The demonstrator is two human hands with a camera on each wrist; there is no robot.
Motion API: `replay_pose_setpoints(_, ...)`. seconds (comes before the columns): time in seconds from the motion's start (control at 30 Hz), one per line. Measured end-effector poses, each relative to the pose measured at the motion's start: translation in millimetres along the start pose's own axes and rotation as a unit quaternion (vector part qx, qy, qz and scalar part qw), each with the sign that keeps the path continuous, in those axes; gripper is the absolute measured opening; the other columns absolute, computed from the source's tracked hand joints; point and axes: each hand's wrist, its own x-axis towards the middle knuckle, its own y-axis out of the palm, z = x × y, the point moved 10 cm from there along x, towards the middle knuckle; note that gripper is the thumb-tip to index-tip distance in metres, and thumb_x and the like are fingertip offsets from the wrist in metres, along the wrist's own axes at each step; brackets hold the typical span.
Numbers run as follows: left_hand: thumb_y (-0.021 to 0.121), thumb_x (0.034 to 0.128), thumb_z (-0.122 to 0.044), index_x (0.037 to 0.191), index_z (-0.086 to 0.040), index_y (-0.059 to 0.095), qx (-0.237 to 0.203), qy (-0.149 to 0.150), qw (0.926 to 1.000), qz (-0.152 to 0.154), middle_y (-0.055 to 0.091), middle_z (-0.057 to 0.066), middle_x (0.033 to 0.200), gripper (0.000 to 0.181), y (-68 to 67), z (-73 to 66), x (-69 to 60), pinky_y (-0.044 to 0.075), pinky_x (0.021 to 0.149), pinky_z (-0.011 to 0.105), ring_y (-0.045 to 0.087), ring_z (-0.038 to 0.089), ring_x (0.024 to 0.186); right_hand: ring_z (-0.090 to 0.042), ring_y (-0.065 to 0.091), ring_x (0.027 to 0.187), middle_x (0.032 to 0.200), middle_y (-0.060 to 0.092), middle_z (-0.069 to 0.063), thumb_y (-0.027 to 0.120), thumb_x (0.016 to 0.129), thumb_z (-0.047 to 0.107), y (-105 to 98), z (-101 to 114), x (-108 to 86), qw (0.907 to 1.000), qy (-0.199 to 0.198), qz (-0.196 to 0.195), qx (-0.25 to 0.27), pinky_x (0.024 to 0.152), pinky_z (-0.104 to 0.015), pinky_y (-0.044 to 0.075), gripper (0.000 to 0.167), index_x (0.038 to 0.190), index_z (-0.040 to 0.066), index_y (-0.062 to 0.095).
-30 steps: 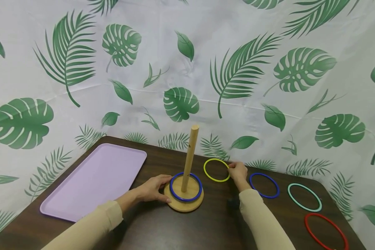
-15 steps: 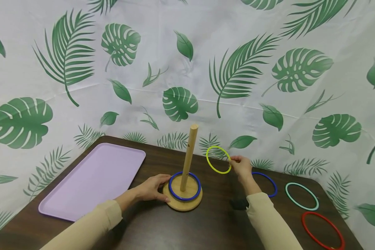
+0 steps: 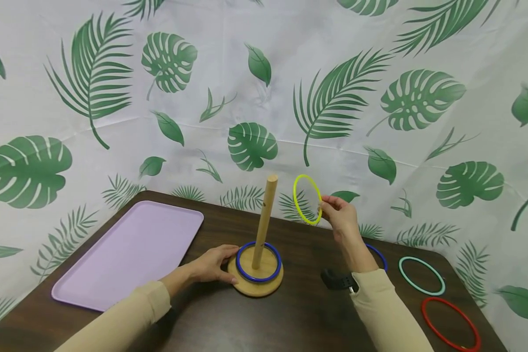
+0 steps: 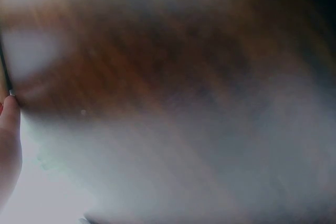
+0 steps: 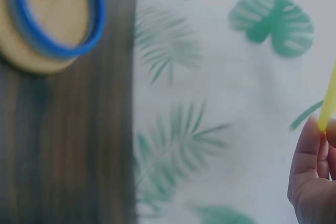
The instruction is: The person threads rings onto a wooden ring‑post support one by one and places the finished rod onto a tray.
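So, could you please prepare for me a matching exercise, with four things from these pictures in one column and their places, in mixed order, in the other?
Things:
1. yellow ring
2. lilac tray
3. wooden post
4. red ring

Places:
A. on the table, at the person's right
B. on the round base, with a blue ring around it
C. pinched by the right hand, above the table
D. on the table, at the person's left

Right pairs: 1-C, 2-D, 3-B, 4-A
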Motion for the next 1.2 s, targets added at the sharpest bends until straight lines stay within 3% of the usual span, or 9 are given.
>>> replay_pose_setpoints(0.17, 0.08, 0.0756, -0.016, 0.136, 0.017, 0.035, -0.009, 0.002, 1.0, 0.002, 0.037, 0.033, 0.139, 0.082, 0.6, 1.1, 0.4, 0.041, 0.102, 0.045, 0.038, 0.043, 0.129, -0.009, 0.059, 0.07, 0.085, 0.059, 0.0, 0.062, 0.089, 0.005, 12, 23, -4.8, 0.9996, -0.021, 0.002, 0.019, 0.067, -0.019, 0.055, 0.023, 0.11, -0.006, 0.057)
replay_pose_setpoints(0.7, 0.08, 0.0752, -0.018, 0.136, 0.017, 0.036, 0.009, 0.003, 1.0, 0.002, 0.039, 0.031, 0.138, 0.083, 0.1, 1.3, 1.0, 0.041, 0.101, 0.046, 0.039, 0.043, 0.128, -0.008, 0.059, 0.065, 0.077, 0.06, 0.002, 0.061, 0.089, 0.002, 56, 69, -17.7, 0.9939, -0.097, 0.043, -0.029, 0.065, -0.017, 0.055, 0.027, 0.112, -0.013, 0.058)
replay_pose_setpoints(1.0, 0.08, 0.0752, -0.02, 0.136, 0.016, 0.036, 0.014, 0.001, 0.9999, 0.0, 0.038, 0.031, 0.139, 0.083, 0.2, 2.2, 0.9, 0.041, 0.102, 0.046, 0.039, 0.043, 0.128, -0.006, 0.055, 0.063, 0.071, 0.058, 0.005, 0.061, 0.088, -0.001, 74, 68, -23.2, 0.9907, -0.113, 0.063, -0.043, 0.06, -0.016, 0.053, 0.022, 0.107, -0.014, 0.059)
replay_pose_setpoints(1.2, 0.08, 0.0755, -0.021, 0.136, 0.015, 0.036, 0.012, -0.004, 0.9999, 0.0, 0.038, 0.03, 0.139, 0.083, -0.2, 4.1, 1.5, 0.04, 0.102, 0.047, 0.039, 0.042, 0.129, -0.005, 0.054, 0.065, 0.075, 0.06, 0.001, 0.06, 0.088, -0.002, 82, 50, -25.4, 0.9886, -0.111, 0.069, -0.076, 0.06, -0.014, 0.052, 0.021, 0.105, -0.013, 0.061)
